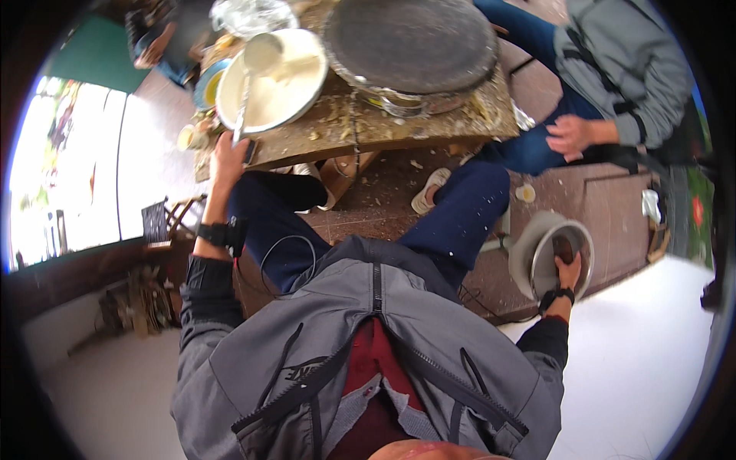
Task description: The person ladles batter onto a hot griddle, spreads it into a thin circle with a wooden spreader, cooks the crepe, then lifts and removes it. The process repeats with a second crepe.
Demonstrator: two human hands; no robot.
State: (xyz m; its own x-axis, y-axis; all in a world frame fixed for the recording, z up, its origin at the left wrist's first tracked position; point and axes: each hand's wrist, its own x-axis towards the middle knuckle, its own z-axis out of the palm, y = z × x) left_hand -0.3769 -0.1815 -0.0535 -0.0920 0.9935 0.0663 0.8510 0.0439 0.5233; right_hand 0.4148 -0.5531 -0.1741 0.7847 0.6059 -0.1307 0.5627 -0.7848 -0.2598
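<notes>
My left hand (227,159) is closed round the long handle of a ladle (264,54) at the table's near left corner. The ladle's round bowl rests over a wide white basin (313,92) with pale, creamy batter (268,103) in it. To the right of the basin is a large round dark griddle (410,42), its top bare. Low at my right side, my right hand (568,273) reaches into a grey bucket (586,257). Its fingers are bent against a dark brown piece (564,247) whose kind I cannot make out.
The wooden table (337,138) is strewn with yellowish scraps. A clear plastic bag (249,15) and a blue-rimmed bowl (207,86) lie near the basin. A person in a grey jacket (632,57) sits at the right; another person's hand (156,47) shows at the far left.
</notes>
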